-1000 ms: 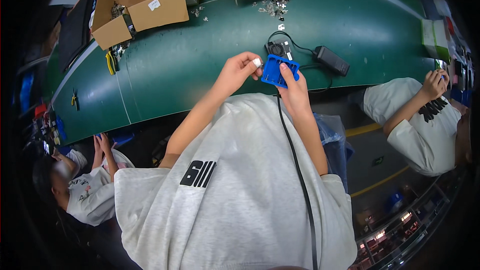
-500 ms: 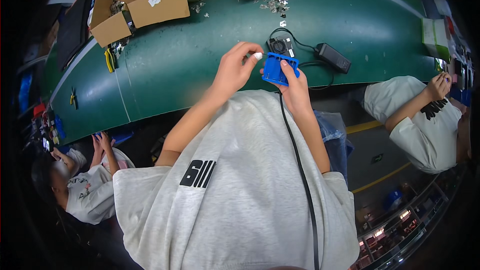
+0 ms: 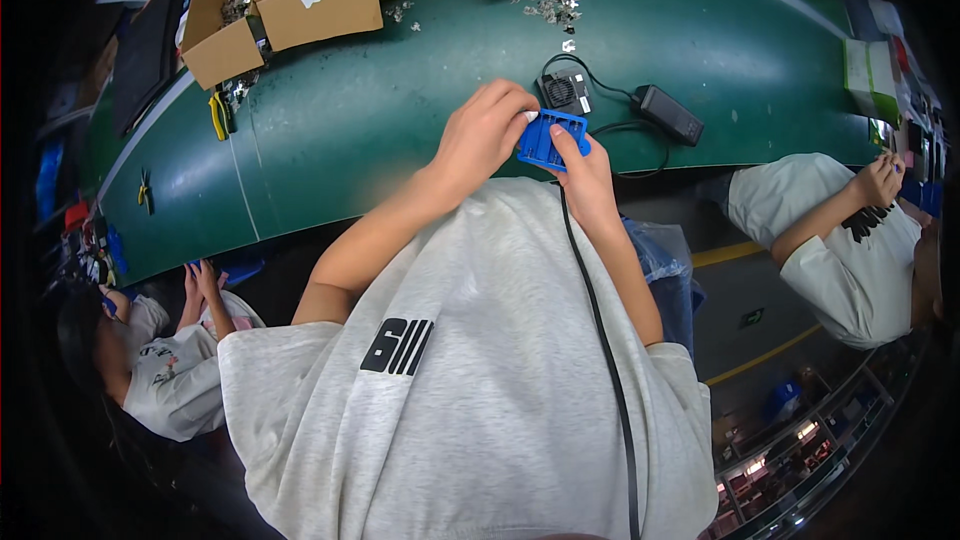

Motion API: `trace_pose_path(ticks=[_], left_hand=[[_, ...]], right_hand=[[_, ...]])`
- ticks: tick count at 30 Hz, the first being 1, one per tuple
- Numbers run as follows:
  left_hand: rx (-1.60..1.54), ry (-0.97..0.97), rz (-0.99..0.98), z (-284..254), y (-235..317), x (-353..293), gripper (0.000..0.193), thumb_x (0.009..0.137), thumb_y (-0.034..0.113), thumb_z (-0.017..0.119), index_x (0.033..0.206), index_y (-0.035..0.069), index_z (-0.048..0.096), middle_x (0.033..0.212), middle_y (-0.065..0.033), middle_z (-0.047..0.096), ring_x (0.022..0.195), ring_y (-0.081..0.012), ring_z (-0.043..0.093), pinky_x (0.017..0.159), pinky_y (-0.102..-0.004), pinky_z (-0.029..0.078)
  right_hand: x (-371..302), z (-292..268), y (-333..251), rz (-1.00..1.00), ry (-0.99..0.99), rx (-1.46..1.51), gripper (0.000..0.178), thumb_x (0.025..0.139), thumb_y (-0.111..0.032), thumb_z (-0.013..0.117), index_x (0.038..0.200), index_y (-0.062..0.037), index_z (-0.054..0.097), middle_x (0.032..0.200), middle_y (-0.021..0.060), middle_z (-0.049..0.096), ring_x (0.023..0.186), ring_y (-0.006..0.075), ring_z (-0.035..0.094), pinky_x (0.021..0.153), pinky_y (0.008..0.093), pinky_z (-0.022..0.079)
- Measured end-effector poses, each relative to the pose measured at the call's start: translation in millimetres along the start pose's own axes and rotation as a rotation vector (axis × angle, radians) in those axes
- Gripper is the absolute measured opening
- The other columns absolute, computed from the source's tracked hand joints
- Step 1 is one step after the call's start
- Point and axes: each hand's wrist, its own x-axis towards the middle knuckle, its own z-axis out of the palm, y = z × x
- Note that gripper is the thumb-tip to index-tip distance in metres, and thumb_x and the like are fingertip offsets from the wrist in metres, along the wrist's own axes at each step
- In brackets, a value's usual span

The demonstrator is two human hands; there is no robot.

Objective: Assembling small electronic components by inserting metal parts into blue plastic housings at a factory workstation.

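Observation:
A small blue plastic case (image 3: 537, 145) with parallel slots, much like a battery holder, is held above the near edge of the bench. My right hand (image 3: 585, 172) grips it from the right, thumb across its face. At the case's upper left corner is my left hand (image 3: 487, 132), its thumb and fingertips pinched together. A white cover (image 3: 530, 116) sits on one of its fingertips. Whatever lies in that pinch is too small or hidden to name. Just beyond the case, a small dark device with a round fan grille (image 3: 566, 90) rests on the bench.
A black power adapter (image 3: 669, 116) with cables lies to the right on the green bench (image 3: 400, 100). Cardboard boxes (image 3: 320, 15) and loose metal pieces (image 3: 556, 2) are at the back. Yellow-handled pliers (image 3: 218, 116) lie at left. Other people sit to the left and right (image 3: 815, 230).
My left hand has come in against the case's upper left corner, its fingers more bunched. The case has shifted slightly left and down in my right hand.

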Motion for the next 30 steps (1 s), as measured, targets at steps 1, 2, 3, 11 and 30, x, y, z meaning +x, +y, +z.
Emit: trace_pose_path(ticks=[1, 2, 3, 11, 30], left_hand=[[-0.098, -0.029, -0.077, 1.5, -0.5, 0.5, 0.011, 0.084, 0.003, 0.060, 0.095, 0.002, 0.060, 0.096, -0.0078, 0.059, 0.086, -0.0226, 0.059, 0.070, -0.0313, 0.048], [-0.195, -0.058, -0.153, 2.5, -1.2, 0.6, 0.012, 0.086, 0.005, 0.060, 0.098, 0.002, 0.059, 0.096, -0.0062, 0.059, 0.086, -0.0198, 0.060, 0.071, -0.0300, 0.048], [-0.195, -0.058, -0.151, 4.2, -2.6, -0.6, 0.012, 0.086, 0.005, 0.060, 0.098, 0.002, 0.059, 0.096, -0.0062, 0.059, 0.086, -0.0198, 0.060, 0.071, -0.0300, 0.048], [-0.893, -0.216, -0.610, 7.4, 0.5, -5.3, 0.036, 0.097, 0.037, 0.049, 0.111, 0.004, 0.055, 0.101, -0.0025, 0.058, 0.094, -0.0095, 0.052, 0.085, -0.0263, 0.042], [-1.026, -0.002, -0.049, -18.1, 49.4, -11.1, 0.032, 0.090, 0.030, 0.061, 0.102, 0.000, 0.058, 0.107, -0.0096, 0.056, 0.100, -0.0161, 0.054, 0.089, -0.0302, 0.044]], right_hand=[[0.1, -1.0, 1.0, -0.021, 0.002, -0.005, 0.029, 0.091, -0.022, 0.060, 0.106, 0.0034, 0.058, 0.095, 0.0063, 0.062, 0.083, 0.0100, 0.061, 0.075, 0.0269, 0.052], [0.0, -1.0, 1.2, -0.042, 0.003, -0.010, 0.029, 0.091, -0.022, 0.060, 0.106, 0.0032, 0.058, 0.095, 0.0058, 0.062, 0.083, 0.0093, 0.061, 0.075, 0.0260, 0.052], [-1.2, -0.1, 1.1, -0.044, 0.003, -0.009, 0.029, 0.091, -0.022, 0.060, 0.106, 0.0032, 0.058, 0.095, 0.0058, 0.062, 0.083, 0.0093, 0.061, 0.075, 0.0260, 0.052], [-10.6, 8.7, -6.3, -0.229, 0.040, -0.267, 0.033, 0.092, -0.023, 0.061, 0.112, 0.0037, 0.057, 0.096, 0.0035, 0.061, 0.086, 0.0063, 0.053, 0.079, 0.0224, 0.045], [-50.4, 23.7, -37.6, -0.946, -0.110, -0.670, 0.032, 0.077, -0.006, 0.073, 0.103, 0.0048, 0.058, 0.094, 0.0170, 0.064, 0.080, 0.0256, 0.063, 0.072, 0.0310, 0.050]])
